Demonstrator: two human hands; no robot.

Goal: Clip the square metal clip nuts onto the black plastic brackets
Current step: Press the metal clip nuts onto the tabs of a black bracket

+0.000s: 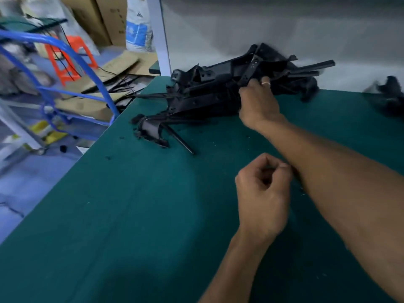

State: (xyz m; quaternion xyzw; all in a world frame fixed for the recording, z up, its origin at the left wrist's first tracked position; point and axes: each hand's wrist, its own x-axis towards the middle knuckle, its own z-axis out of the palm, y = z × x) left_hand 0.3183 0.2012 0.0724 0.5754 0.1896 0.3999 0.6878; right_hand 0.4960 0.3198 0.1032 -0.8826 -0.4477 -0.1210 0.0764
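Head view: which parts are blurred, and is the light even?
Head view: the blue cart frame and black parts at the right edge are smeared by motion blur; both hands, right and left, stay fairly sharp; the green table darkens toward the bottom corners.

One head-worn wide-angle camera looks forward and down, from close, across the green table (131,215).

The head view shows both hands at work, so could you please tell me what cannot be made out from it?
- Left hand: curled fingers hide whatever it holds.
- Right hand: covers its grip on the bracket pile.
- Dark parts: blurred, cut by the right edge.
- Clip nuts: none distinguishable.
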